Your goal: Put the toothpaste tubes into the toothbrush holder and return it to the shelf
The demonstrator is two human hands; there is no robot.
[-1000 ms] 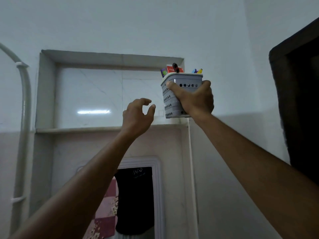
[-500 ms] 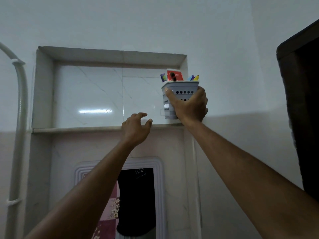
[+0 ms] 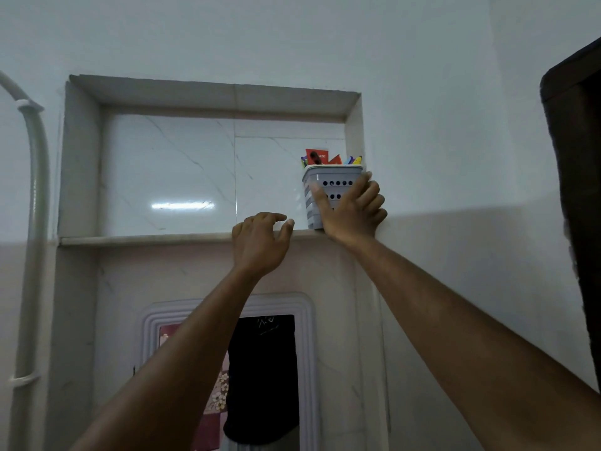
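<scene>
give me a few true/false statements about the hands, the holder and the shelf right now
1. The right hand is on the toothbrush holder. True.
2. The holder stands at the left end of the shelf. False: it stands at the right end, against the niche's side wall.
3. The left hand holds a toothpaste tube. False: it is empty, fingers curled at the shelf edge.
4. A red toothpaste tube sticks up out of the holder. True.
5. The holder lies tipped on its side. False: it stands upright.
</scene>
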